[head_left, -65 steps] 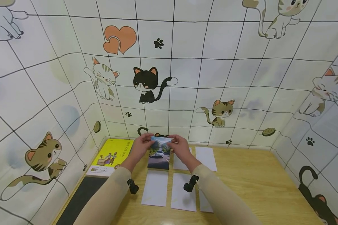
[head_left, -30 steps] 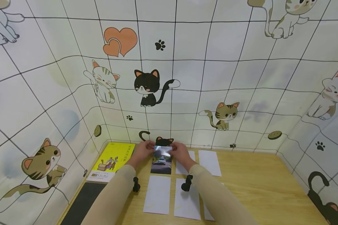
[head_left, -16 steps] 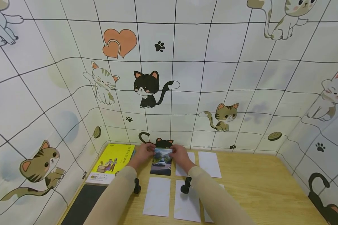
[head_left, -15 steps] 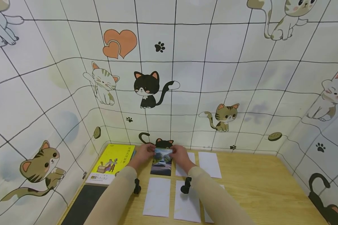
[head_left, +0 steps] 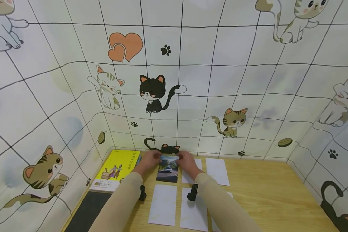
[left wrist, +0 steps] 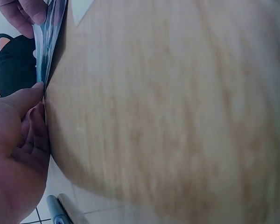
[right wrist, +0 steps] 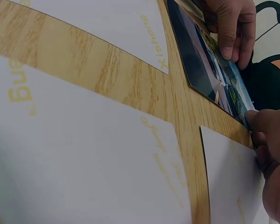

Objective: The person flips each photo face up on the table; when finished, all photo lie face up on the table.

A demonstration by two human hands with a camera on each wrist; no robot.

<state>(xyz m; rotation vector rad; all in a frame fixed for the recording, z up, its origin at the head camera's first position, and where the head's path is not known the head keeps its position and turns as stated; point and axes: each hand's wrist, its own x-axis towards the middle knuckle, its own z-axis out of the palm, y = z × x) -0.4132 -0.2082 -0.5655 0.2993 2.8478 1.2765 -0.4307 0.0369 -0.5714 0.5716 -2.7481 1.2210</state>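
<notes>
A photo print (head_left: 167, 170) of a car on a tree-lined road is held by its far corners at the back of the table. My left hand (head_left: 149, 162) pinches the far left corner between thumb and fingers. At the far right corner, my right hand (head_left: 189, 165) pinches it the same way. The right wrist view shows the photo's near edge close to the wood, its far edge tilted up in the fingers. Several white sheets (head_left: 162, 204) with faint yellow print lie in rows in front and to the right; my right forearm partly covers some.
A yellow illustrated book (head_left: 116, 166) lies at the back left, with a dark flat panel (head_left: 88, 211) in front of it. White fabric walls with printed cats (head_left: 152, 93) enclose the wooden table (head_left: 264, 193) at the back and both sides.
Compared with 2.2 s ago, both hands have lowered the photo toward the table, and it lies flatter, apart from the white sheet in front. The last half second shows little movement.
</notes>
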